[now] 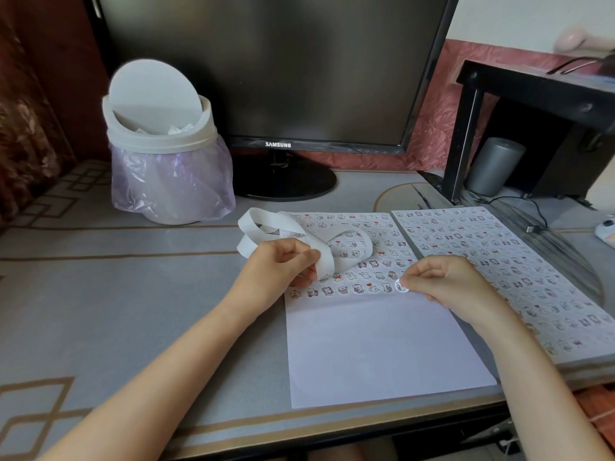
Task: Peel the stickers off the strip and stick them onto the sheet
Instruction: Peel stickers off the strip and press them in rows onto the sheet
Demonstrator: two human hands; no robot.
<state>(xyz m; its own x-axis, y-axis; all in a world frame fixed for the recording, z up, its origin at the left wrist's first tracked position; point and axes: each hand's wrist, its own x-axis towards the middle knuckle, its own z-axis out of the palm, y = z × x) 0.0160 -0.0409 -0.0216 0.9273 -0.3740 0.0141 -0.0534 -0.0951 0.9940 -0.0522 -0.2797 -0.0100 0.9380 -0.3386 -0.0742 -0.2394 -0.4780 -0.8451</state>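
A white paper sheet point(376, 347) lies on the desk in front of me, its upper half covered with rows of small cartoon stickers. A long white backing strip point(266, 224) curls in loops over the sheet's top left. My left hand point(276, 264) pinches the strip's near end between thumb and fingers, above the sheet's left edge. My right hand point(446, 281) pinches a round sticker point(401, 286) at the right end of the lowest sticker row, with the sticker touching or just above the sheet.
A second sheet full of stickers point(492, 261) lies to the right. A white swing-lid bin point(163, 144) with a purple bag stands at the back left, beside a Samsung monitor point(279, 71). A black stand point(532, 128) and a cable sit at the right.
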